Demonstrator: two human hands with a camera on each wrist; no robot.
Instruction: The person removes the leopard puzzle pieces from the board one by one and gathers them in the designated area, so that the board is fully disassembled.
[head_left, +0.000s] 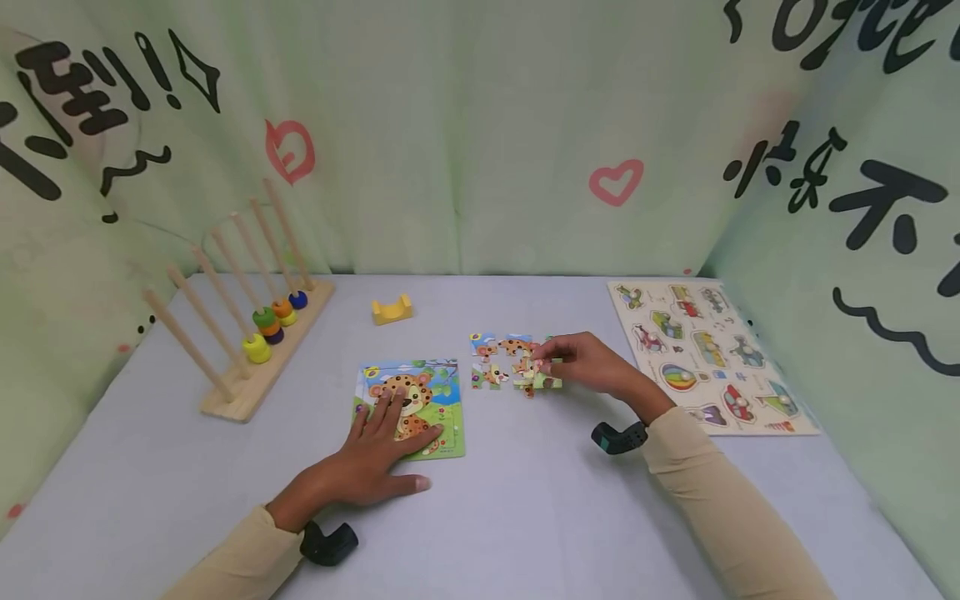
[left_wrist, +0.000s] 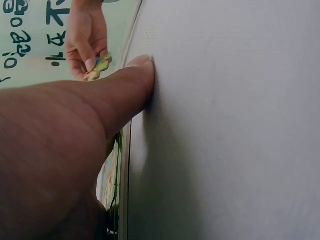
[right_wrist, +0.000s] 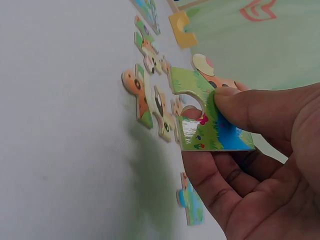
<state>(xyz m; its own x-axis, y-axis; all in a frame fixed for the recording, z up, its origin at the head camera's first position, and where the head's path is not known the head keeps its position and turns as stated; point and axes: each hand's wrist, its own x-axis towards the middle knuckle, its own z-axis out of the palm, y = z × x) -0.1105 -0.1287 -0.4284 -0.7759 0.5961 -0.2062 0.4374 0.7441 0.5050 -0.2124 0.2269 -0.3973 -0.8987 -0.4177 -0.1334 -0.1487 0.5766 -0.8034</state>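
Note:
My left hand [head_left: 367,462] lies with spread fingers on a leopard picture puzzle board [head_left: 447,398], partly covering the leopard. Its thumb [left_wrist: 135,75] reaches past the board's near edge over the table. To the right of the board, my right hand [head_left: 588,362] pinches a green and blue jigsaw piece [right_wrist: 195,137] between thumb and fingers. An orange and cream piece [right_wrist: 225,81] shows behind it, partly hidden by the thumb. Several loose jigsaw pieces [head_left: 491,375] lie below and left of that hand, some printed with leopard spots.
A wooden rack [head_left: 240,404] with upright pegs and several coloured beads stands at the left. A yellow curved block [head_left: 392,311] sits behind the leopard board. On the right lies a large picture board [head_left: 652,308] with vehicles and toys. Green curtains [head_left: 457,167] enclose the table.

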